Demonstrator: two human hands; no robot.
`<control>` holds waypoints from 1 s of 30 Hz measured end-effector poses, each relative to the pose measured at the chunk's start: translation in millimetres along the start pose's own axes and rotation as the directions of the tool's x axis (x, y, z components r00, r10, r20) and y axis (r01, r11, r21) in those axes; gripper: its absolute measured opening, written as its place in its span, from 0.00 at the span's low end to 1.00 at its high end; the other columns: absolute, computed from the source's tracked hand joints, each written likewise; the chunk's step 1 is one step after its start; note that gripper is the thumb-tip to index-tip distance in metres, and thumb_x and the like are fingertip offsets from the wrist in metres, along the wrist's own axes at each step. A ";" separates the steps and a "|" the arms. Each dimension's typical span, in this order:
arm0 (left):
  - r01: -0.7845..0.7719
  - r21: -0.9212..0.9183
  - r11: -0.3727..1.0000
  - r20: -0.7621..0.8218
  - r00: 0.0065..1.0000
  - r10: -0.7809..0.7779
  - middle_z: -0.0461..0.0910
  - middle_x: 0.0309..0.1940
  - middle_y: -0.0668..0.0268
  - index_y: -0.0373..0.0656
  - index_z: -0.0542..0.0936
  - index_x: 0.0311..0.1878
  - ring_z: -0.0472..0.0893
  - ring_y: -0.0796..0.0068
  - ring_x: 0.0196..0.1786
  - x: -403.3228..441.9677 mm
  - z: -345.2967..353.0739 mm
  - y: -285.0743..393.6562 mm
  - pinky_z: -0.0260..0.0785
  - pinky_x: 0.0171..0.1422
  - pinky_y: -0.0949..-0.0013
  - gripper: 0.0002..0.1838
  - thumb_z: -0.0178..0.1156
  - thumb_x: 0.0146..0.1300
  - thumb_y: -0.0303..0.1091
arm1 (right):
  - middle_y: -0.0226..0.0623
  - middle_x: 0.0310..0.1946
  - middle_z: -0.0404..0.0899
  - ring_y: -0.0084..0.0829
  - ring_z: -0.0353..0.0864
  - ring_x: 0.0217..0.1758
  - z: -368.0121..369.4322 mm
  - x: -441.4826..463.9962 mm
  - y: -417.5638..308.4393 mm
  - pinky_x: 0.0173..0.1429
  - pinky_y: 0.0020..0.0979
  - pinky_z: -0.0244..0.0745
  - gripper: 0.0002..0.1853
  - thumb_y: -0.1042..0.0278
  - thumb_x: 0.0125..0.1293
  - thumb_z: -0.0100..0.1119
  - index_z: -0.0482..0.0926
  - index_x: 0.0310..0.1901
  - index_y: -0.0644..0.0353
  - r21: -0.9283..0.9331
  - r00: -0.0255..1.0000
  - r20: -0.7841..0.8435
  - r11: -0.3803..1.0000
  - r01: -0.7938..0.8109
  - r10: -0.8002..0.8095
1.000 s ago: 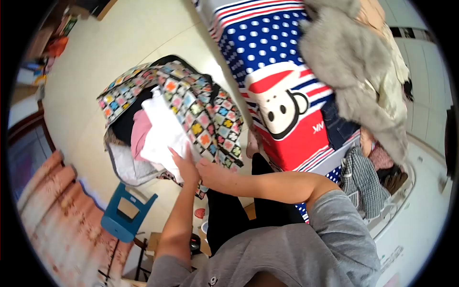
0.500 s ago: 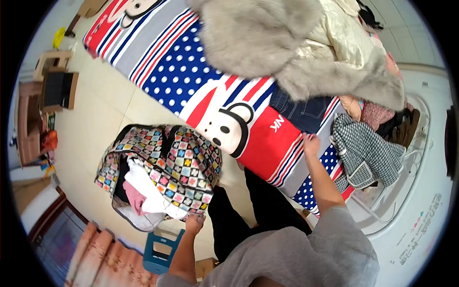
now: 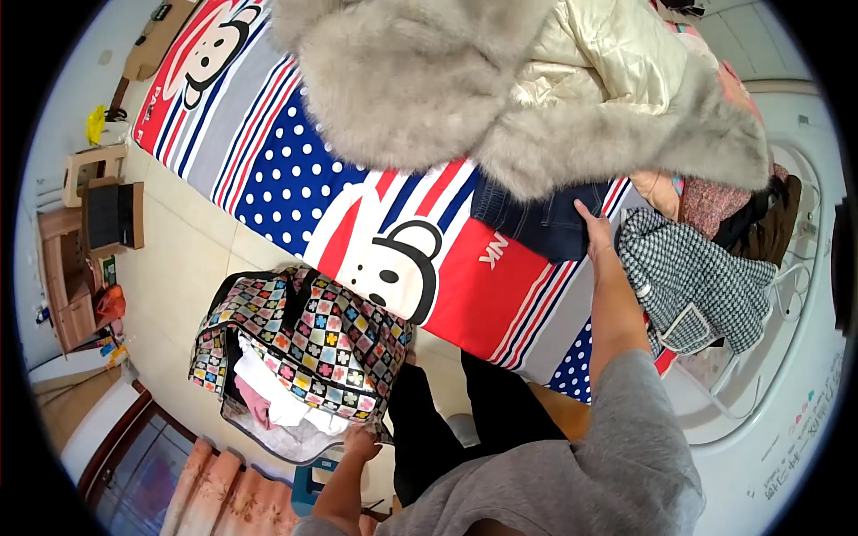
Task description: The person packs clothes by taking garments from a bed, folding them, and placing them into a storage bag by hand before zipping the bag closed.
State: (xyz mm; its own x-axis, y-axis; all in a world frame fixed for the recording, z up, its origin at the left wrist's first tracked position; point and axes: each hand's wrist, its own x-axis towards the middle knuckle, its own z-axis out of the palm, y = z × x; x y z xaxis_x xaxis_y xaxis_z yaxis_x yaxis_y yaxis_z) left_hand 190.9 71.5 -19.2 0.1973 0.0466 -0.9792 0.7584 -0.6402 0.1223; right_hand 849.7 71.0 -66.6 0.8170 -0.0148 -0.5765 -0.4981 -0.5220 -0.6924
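My right hand (image 3: 597, 230) has its fingers on the dark blue jeans (image 3: 536, 219), which lie folded on the bed partly beneath a grey fur coat (image 3: 402, 85). Low in the view, my left hand (image 3: 361, 441) is closed on the edge of the patterned bag (image 3: 326, 344) standing on the floor. White cloth (image 3: 277, 393) and a pink garment (image 3: 251, 402) show in the bag's opening. A checked garment (image 3: 702, 272) lies to the right of my right hand.
The bed (image 3: 478, 304) has a red, blue and grey cover with cartoon faces. At the right stands a white machine (image 3: 786, 393) with clothes on it. Part of a blue stool (image 3: 307, 487) is below the bag; a wooden cabinet (image 3: 67, 277) stands far left.
My right hand has moved from the bag across to the jeans on the bed. My left hand has gone to the bag's lower edge. The view has turned towards the bed.
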 end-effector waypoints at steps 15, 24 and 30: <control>0.168 -0.332 0.928 0.090 0.985 -0.146 0.76 0.44 0.63 0.57 0.75 0.48 0.74 0.62 0.49 -14.5 85.7 -69.8 0.66 0.51 0.62 0.22 0.60 0.47 0.48 | 0.44 0.43 0.75 0.39 0.76 0.45 -81.6 -288.8 -62.5 0.51 0.34 0.71 0.35 0.76 0.33 0.57 0.66 0.52 0.69 0.233 0.724 0.683 0.911 -0.340 0.096; 0.084 -0.687 0.722 -0.321 0.856 -0.406 0.76 0.39 0.62 0.54 0.80 0.37 0.73 0.63 0.46 -30.5 162.2 -101.3 0.67 0.49 0.63 0.10 0.57 0.48 0.35 | 0.45 0.45 0.75 0.38 0.75 0.47 38.6 -425.1 -43.5 0.53 0.34 0.68 0.47 0.85 0.13 0.59 0.65 0.52 0.73 -0.219 0.111 0.962 0.946 -0.237 0.251; -0.102 -0.839 0.535 -0.445 0.694 -0.566 0.77 0.32 0.65 0.52 0.81 0.30 0.74 0.65 0.41 -52.9 188.5 -100.2 0.67 0.44 0.64 0.06 0.57 0.48 0.35 | 0.49 0.46 0.73 0.42 0.74 0.49 156.8 -557.1 -13.4 0.56 0.35 0.66 0.49 0.84 0.12 0.61 0.65 0.52 0.74 -0.530 -0.183 0.844 0.837 -0.137 0.504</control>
State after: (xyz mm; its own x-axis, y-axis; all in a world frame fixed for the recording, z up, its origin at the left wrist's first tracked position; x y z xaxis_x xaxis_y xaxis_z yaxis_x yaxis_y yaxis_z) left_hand -12.6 -11.4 -10.1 -0.0158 0.7358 -0.6770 0.9067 0.2960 0.3005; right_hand 355.6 220.0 195.8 -0.6458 0.4590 -0.6101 -0.3750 -0.8868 -0.2703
